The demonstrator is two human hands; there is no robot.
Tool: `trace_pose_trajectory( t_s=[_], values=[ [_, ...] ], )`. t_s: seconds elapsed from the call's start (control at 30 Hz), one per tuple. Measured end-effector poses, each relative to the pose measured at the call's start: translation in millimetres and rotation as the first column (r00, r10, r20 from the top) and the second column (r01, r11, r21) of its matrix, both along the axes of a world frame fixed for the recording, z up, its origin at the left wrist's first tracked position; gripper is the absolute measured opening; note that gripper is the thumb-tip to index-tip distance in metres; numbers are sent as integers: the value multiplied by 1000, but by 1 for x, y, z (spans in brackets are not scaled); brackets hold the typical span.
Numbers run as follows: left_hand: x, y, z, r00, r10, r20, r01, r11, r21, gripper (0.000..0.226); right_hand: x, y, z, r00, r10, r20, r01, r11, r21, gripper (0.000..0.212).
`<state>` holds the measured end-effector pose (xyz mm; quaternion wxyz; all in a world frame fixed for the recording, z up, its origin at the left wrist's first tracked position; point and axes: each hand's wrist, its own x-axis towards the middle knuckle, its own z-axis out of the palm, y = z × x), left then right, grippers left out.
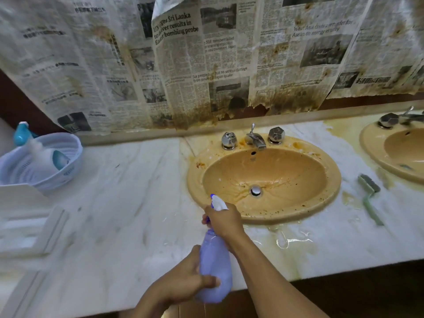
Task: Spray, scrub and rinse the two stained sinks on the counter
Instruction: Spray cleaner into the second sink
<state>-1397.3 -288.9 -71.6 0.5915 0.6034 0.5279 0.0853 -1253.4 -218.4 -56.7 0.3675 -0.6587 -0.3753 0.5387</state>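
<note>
A tan oval sink [305, 203] with brown stains and specks sits in the marble counter, chrome taps [254, 138] behind it. A second tan sink [371, 143] shows partly at the right edge. I hold a pale purple spray bottle [214, 267] just in front of the near sink's rim. My right hand [223, 220] grips its white trigger head, which points at the basin. My left hand [183, 285] wraps the bottle's base. A green-handled scrub brush [369, 193] lies on the counter between the two sinks.
A white basket [68, 173] holding bottles stands at the back left, a blue spray bottle [21, 134] behind it. White trays [29, 226] sit at the left edge. Stained newspaper [206, 65] covers the wall. Yellowish puddles [291, 239] lie on the counter near the sinks.
</note>
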Motion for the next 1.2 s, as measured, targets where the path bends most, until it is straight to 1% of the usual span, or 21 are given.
trace_pose_trajectory(
  t_s=[0.1, 0.13, 0.2, 0.3, 0.33, 0.4, 0.43, 0.5, 0.53, 0.6, 0.67, 0.7, 0.73, 0.8, 0.83, 0.9, 0.97, 1.03, 1.1, 1.13, 1.2],
  values=[
    [-3, -17, -8, 998, 25, -52, -25, 1000, -12, 75, -6, -15, -4, 993, -77, -86, 74, 997, -38, 9],
    [-2, -22, -11, 998, 37, -54, -38, 999, -22, 74, -6, -20, -5, 991, -76, -109, 73, 997, -34, 10],
    [-1, -32, -16, 997, 67, -34, -68, 997, -26, 74, -5, -30, -7, 989, -27, -147, 26, 1000, -9, 24],
    [2, -47, -18, 994, 110, -27, -110, 994, -14, 80, -1, -41, -11, 997, 52, -63, -50, 999, 20, 33],
    [4, -52, -18, 993, 114, -29, -114, 993, -11, 83, 1, -46, -11, 997, 42, -70, -41, 999, 17, 29],
    [10, -62, -16, 993, 113, -28, -114, 993, -19, 81, 3, -56, -11, 990, -49, -134, 51, 999, 13, 20],
    [14, -66, -14, 993, 109, -32, -110, 994, -11, 77, 5, -61, -10, 980, -110, -168, 112, 994, 4, 20],
    [19, -72, -12, 993, 105, -47, -104, 994, 16, 69, 6, -68, -9, 967, -185, -177, 191, 981, 17, 19],
    [20, -74, -10, 994, 99, -52, -98, 995, 24, 68, 7, -71, -9, 969, -190, -156, 196, 980, 27, 18],
    [20, -75, -9, 993, 100, -56, -98, 995, 35, 71, 11, -74, -8, 984, -145, -103, 149, 988, 35, 16],
    [19, -73, -10, 990, 120, -75, -118, 993, 27, 73, 14, -73, -6, 997, -58, -42, 60, 997, 50, 27],
    [18, -71, -13, 986, 145, -82, -144, 989, 28, 74, 14, -71, -6, 999, -22, -27, 23, 998, 64, 29],
    [17, -69, -15, 983, 156, -92, -153, 988, 34, 76, 14, -70, -5, 1000, -2, -15, 3, 997, 81, 25],
    [16, -64, -21, 979, 190, -73, -189, 982, 26, 86, 12, -66, -5, 999, -36, -19, 38, 994, 104, 17],
    [16, -62, -24, 980, 189, -59, -188, 982, 26, 92, 11, -64, -6, 996, -84, -43, 88, 991, 97, 21],
    [19, -64, -23, 987, 156, -39, -157, 988, -11, 87, 9, -63, -8, 981, -171, -93, 176, 984, 39, 25],
    [22, -68, -27, 987, 160, 32, -156, 984, -86, 87, 13, -66, -13, 980, -188, -62, 189, 982, 8, 24],
    [29, -72, -27, 985, 162, 63, -156, 984, -92, 87, 20, -70, -16, 991, -130, 7, 130, 991, 29, 32],
    [39, -75, -28, 990, 126, 55, -122, 989, -80, 84, 32, -73, -19, 993, -15, 121, 11, 999, 33, 36],
    [45, -76, -29, 991, 121, 61, -114, 988, -103, 86, 39, -74, -19, 987, 31, 156, -34, 999, 15, 38],
    [57, -80, -32, 992, 100, 76, -90, 989, -120, 93, 50, -78, -20, 990, 23, 137, -23, 1000, -6, 43]
  ],
)
